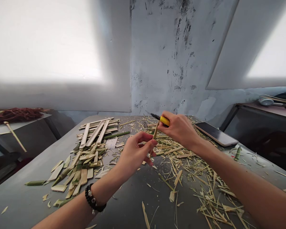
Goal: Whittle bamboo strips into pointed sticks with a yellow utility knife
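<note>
Thin, pale green-yellow bamboo shavings [213, 203] litter the near right of the grey, smooth-topped desk [124, 206]. The left hand [134, 152] has its grip clamped on 1 narrow, yellow-green bamboo strip [155, 132], tilted above the desk between the 2 hands. Just beyond, the right hand [178, 128] has its grip closed around a yellow-and-black-handled knife [165, 121], blade pointing far-left. Farther back lie a flat, dark-screened phone [216, 133], right, and straight, pale bamboo slats [95, 133], left.
</note>
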A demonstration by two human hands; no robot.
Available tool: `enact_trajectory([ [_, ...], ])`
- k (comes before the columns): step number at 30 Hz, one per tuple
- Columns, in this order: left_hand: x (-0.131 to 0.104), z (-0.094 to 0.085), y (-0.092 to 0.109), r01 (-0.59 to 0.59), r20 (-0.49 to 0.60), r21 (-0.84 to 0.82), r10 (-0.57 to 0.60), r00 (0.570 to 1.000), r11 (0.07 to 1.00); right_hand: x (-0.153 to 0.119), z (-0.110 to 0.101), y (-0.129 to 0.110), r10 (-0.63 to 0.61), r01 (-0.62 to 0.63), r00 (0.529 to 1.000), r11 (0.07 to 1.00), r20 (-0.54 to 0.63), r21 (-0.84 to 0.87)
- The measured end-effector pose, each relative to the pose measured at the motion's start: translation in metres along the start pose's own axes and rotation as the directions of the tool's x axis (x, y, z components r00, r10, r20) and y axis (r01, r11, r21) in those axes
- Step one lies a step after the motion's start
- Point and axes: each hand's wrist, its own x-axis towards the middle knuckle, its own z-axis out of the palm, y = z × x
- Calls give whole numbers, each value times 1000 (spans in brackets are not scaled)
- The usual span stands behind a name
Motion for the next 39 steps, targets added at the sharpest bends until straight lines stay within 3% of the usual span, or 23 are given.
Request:
enact_trajectory([
  [4,3,-7,2,-7,-45,-17,7,999,1000,-1,1,-4,-54,40,991,992,120,116],
  [9,5,-14,2,-2,-38,-58,0,999,998,7,-4,17,62,-97,990,954,127,284],
  [15,2,-10,-4,-3,47,-103,8,999,995,14,0,28,126,-221,970,813,207,538],
  [22,-3,-3,-5,22,155,-116,-3,988,993,12,-2,17,151,-296,950,720,275,627],
  [26,-4,0,-3,0,96,-133,13,995,991,11,-2,18,85,-341,909,714,408,611],
  [33,3,-9,0,-66,-139,-291,27,990,954,8,6,16,-15,-356,841,738,541,574],
  [36,8,-15,-5,-72,-183,-369,4,983,927,6,11,12,-103,-345,784,748,613,567],
  [39,8,-17,-5,-70,-180,-403,-4,984,913,5,9,11,-136,-344,768,737,626,582],
])
